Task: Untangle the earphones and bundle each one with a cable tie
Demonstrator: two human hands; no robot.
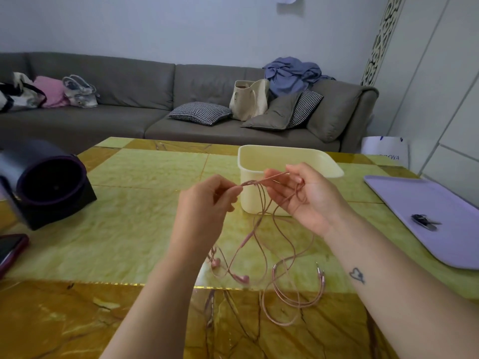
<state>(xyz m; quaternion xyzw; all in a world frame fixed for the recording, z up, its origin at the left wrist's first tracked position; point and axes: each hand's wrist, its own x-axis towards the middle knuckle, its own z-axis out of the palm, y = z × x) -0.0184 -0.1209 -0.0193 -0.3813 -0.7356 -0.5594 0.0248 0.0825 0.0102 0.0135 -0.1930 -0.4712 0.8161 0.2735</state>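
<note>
Pink earphones (261,244) hang in tangled loops from both hands above the yellow-green marble table (124,229). My left hand (204,200) pinches a twisted stretch of the cable at its fingertips. My right hand (303,195) holds the other end of that stretch, with strands draped over its curled fingers. The earbuds (241,277) and the plug ends (320,270) rest on the table below, near the front. No cable tie is visible.
A cream plastic bin (290,156) stands just behind my hands. A lilac tray (425,203) with keys (425,221) lies at the right. A dark cylindrical device (44,182) and a phone (10,250) sit at the left. A grey sofa (155,99) runs behind the table.
</note>
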